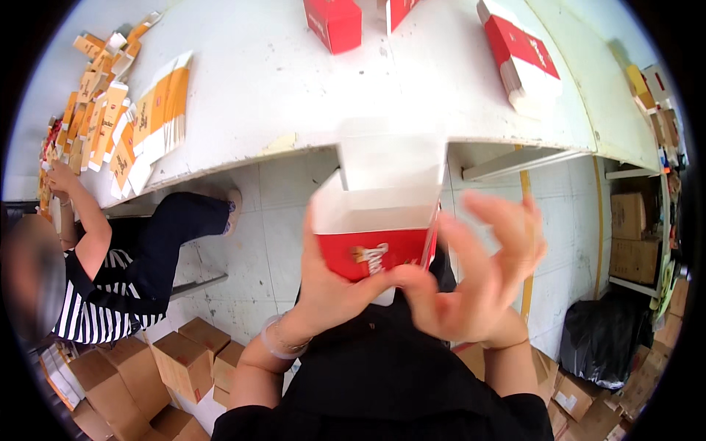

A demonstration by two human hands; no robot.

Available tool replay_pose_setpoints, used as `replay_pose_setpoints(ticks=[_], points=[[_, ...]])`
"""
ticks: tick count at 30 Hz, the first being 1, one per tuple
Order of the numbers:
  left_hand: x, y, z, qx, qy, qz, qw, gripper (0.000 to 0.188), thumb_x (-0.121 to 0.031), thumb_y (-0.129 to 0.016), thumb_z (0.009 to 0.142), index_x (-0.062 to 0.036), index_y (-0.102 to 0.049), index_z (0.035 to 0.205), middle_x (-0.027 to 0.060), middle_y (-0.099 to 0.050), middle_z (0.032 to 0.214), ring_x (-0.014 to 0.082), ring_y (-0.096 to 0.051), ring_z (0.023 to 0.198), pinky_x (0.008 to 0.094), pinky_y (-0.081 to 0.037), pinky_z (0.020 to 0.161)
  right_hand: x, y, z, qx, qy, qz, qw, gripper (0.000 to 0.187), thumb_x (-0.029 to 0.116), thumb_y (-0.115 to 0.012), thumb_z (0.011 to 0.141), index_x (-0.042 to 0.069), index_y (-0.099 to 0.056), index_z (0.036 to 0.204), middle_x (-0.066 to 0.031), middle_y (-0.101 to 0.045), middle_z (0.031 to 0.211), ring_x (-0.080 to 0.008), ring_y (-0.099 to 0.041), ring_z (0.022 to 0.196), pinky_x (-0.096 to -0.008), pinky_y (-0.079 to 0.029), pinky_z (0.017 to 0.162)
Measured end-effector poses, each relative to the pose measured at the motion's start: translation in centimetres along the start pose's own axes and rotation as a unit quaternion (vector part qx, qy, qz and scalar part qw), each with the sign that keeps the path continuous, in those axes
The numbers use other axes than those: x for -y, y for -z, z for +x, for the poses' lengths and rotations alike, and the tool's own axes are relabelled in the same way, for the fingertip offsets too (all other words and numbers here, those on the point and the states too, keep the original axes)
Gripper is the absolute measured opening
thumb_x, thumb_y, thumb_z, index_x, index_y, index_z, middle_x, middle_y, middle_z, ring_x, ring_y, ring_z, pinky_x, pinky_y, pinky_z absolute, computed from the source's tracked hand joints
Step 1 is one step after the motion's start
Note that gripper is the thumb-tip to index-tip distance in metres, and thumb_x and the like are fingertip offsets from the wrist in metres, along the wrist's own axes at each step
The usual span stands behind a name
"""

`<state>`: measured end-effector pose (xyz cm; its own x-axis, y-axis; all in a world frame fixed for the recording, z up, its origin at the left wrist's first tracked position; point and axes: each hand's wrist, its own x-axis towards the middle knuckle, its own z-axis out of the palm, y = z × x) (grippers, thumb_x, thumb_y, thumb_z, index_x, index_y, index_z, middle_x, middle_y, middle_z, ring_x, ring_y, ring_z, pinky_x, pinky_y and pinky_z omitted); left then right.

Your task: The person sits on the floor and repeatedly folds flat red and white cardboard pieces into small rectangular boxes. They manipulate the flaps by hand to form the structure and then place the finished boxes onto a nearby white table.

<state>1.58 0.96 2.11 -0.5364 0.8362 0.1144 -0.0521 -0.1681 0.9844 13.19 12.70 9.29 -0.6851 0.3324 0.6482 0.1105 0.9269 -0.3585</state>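
White tabletop (257, 81) beyond a red, white-lined, open-topped box (346, 248), left hand (327, 287) around its side, right hand (478, 275) wide.

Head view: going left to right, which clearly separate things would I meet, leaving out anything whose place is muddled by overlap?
Co-worker's hand, stack of flat orange cartons, co-worker's shoe, open red box, right hand, black plastic bag.
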Motion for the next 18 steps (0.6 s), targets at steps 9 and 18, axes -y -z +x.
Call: replay_pose_setpoints(ticks=[9, 18], points=[[0.8, 1.0, -0.1, 0.131, -0.053, -0.074, 0.987, 0.087, -0.025, -0.088, 0.071, -0.0119, -0.030, 0.136, 0.0088, -0.045, 0.127, 0.0161, -0.050, 0.112, 0.0308, -0.046, 0.091, -2.0, -2.1, -2.2, -0.058, 0.042, 0.180, 0.981, 0.025, 0.016, -0.069, 0.068, 0.002, -0.065, 0.088, -0.0117, -0.066, 0.090, -0.0300, -0.059, 0.083, -0.0379, -0.046, 0.070], [0.1, 2.7, 1.3, 0.152, -0.141, 0.128, 0.970, 0.063, -0.031, -0.089, 0.067, -0.0100, -0.049, 0.111, 0.0138, -0.058, 0.101, 0.0247, -0.061, 0.081, 0.0315, -0.050, 0.069, -3.7, -2.4, 0.2, -0.126, -0.278, 0.439, 0.845, 0.051, 0.044, -0.044, 0.099, -0.003, -0.061, 0.109, -0.0184, -0.063, 0.110, -0.0295, -0.059, 0.097, -0.0399, -0.043, 0.089]])
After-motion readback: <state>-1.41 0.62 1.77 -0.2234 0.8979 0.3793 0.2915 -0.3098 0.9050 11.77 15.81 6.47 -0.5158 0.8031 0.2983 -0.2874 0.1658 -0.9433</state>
